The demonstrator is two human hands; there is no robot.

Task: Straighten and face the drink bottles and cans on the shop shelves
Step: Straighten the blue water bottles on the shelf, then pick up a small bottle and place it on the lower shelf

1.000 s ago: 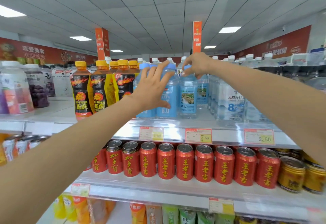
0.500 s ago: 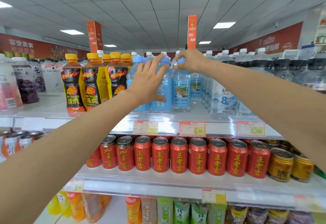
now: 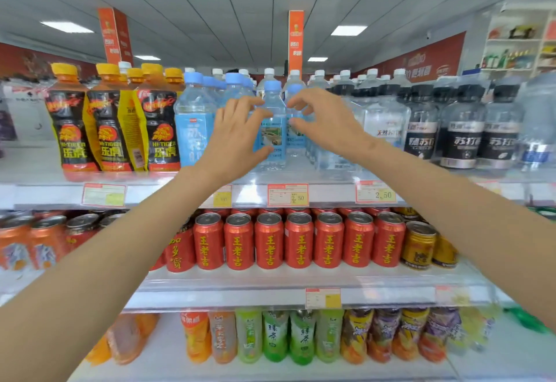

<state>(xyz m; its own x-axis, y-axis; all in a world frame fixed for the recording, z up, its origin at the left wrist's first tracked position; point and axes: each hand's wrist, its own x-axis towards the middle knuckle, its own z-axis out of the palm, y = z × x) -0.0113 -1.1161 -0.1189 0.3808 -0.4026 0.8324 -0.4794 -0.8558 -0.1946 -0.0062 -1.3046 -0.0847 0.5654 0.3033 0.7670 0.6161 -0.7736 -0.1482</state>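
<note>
On the top shelf (image 3: 331,180) stands a small clear water bottle (image 3: 273,129) with a blue cap and a picture label, at the front of its row. My left hand (image 3: 237,135) curls round its left side, thumb low across the front and fingers at its shoulder. My right hand (image 3: 328,123) comes in from the right, its curled thumb and forefinger at the bottle's right edge. A second small bottle (image 3: 296,138) stands just behind, partly hidden by my right hand. A taller blue-labelled water bottle (image 3: 194,129) stands to the left.
Orange-capped Hi-Tiger bottles (image 3: 111,129) fill the top shelf's left, black-labelled soda waters (image 3: 460,135) its right. Red cans (image 3: 269,243) and gold cans (image 3: 418,246) line the middle shelf. Green tea bottles (image 3: 275,336) and juice bottles stand below. Price tags (image 3: 287,195) run along the shelf edges.
My right hand has come down from the blue cap to the bottle's body. My left hand has shifted right, from the taller blue bottles onto the small bottle. The view has moved closer.
</note>
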